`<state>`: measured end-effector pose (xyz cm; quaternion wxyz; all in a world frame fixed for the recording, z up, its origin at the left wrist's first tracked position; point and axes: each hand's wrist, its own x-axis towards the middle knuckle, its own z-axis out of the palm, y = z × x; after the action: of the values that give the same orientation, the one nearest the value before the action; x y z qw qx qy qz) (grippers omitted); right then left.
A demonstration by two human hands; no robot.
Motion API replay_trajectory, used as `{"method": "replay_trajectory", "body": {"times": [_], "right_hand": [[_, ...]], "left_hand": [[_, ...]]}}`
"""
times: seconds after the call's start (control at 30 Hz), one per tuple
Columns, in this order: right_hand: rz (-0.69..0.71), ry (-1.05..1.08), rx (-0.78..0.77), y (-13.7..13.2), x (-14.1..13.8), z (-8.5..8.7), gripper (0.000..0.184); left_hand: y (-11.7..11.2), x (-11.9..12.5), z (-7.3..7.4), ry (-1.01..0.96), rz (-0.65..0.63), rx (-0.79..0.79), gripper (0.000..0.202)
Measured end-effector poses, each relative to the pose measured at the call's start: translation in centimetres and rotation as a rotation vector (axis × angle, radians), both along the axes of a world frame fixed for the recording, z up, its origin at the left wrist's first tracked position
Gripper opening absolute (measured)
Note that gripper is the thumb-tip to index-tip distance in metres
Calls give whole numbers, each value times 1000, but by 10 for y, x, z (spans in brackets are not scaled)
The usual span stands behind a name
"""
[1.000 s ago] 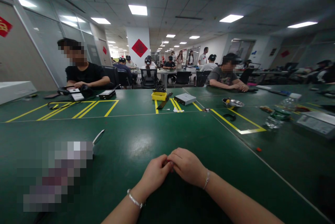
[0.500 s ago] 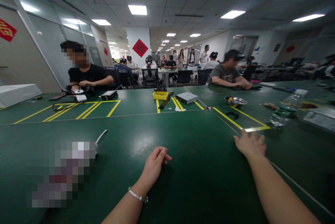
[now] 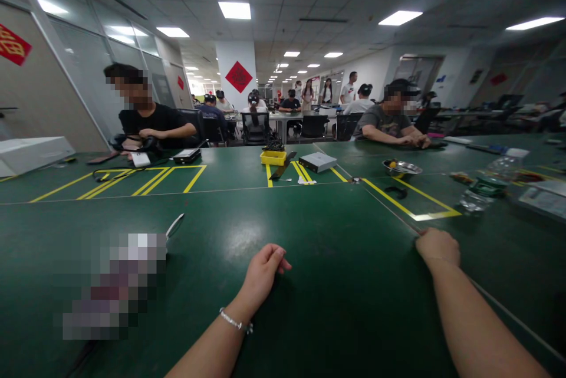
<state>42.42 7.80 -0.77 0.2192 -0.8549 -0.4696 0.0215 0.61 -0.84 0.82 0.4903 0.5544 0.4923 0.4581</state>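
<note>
Step in hand read as a right-hand reach: the right hand (image 3: 438, 248) was low at the table (image 3: 345, 283), fingers folded under, couldn't tell if its grip held anything; left hand (image 3: 263, 266) half-curled, nothing showing in it. Plastic bottle (image 3: 484, 189) sat beyond the right hand, not touching; grasping it would've called for more extension and a wider grip.

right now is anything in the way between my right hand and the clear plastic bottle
Nothing visible stands between them. The right hand is low over the green tabletop, and the clear plastic bottle is farther out to its right. Only flat yellow tape lies near that path.
</note>
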Motion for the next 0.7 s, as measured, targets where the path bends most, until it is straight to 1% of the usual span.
{"method": "replay_trajectory", "body": {"times": [0.07,0.1,0.13,0.2,0.27,0.3,0.37,0.47,0.57,0.63,0.7], "right_hand": [[5,80,-3,4,-16,6,25],[13,151,1,6,-29,10,25],[54,259,35,8,-45,13,24],[185,566,98,10,-80,18,22],[331,874,101,7,-118,20,18],[396,985,68,4,-136,21,17],[519,1133,-50,-6,-170,22,14],[667,1343,-214,-26,-211,27,13],[734,1549,-288,-44,-236,34,12],[761,1623,-331,-53,-245,37,11],[774,1653,-376,-57,-248,37,11]], "left_hand": [[-1,0,0,15,6,13,29],[-1,1,0,20,6,18,30],[-1,1,0,22,3,22,30],[-1,1,0,14,-11,31,29],[-1,1,0,1,-23,32,27],[-1,1,0,-6,-27,31,26],[0,1,-1,-19,-32,31,24],[1,1,-2,-22,-27,50,21],[1,1,-4,26,-9,85,22],[1,2,-4,71,-4,105,23],[1,2,-3,105,-16,109,24]]}}
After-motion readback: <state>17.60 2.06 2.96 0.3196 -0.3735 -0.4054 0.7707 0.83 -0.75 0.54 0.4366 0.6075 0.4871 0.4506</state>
